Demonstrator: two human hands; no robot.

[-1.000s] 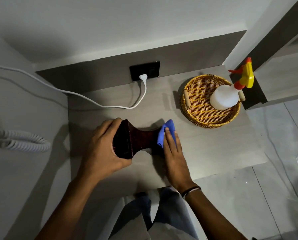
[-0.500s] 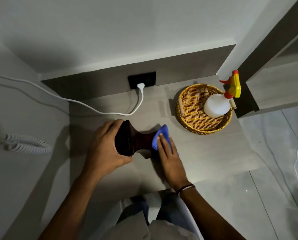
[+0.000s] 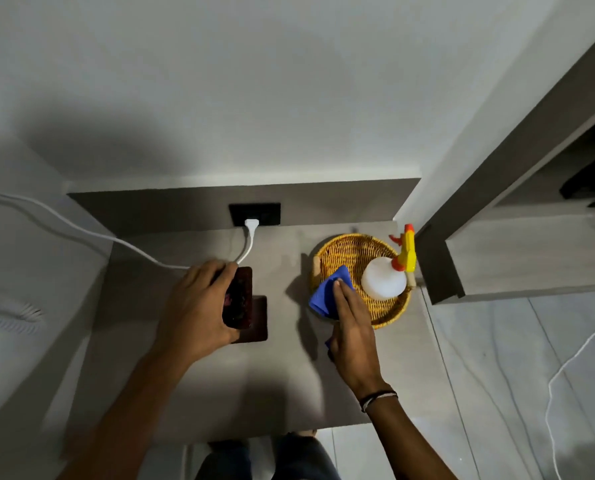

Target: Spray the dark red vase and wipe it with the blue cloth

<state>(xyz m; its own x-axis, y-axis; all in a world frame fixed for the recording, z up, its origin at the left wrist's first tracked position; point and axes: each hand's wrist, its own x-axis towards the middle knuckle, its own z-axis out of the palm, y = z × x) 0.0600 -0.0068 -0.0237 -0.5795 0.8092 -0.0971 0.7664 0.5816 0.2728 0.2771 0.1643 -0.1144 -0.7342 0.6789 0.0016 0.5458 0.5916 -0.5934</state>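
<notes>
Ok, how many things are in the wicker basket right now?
2. The spray bottle stands on the right side of the wicker basket; the blue cloth, under the right hand, lies over its left rim. Anything beneath them is hidden.

Dim room, soft shadows on the wall, slight motion blur — wide-angle bending at edges

From the head camera I see my left hand (image 3: pixel 199 303) wrapped around the top of the dark red vase (image 3: pixel 246 304), which stands on the grey table (image 3: pixel 192 393). My right hand (image 3: pixel 353 327) presses the blue cloth (image 3: pixel 327 294) at the near rim of the wicker basket (image 3: pixel 344 252); the cloth seems to drape over that rim, though blur hides it. The spray bottle (image 3: pixel 384 282) sits inside the basket. A white cable (image 3: pixel 81 233) runs to the wall socket (image 3: pixel 254 213).
</notes>
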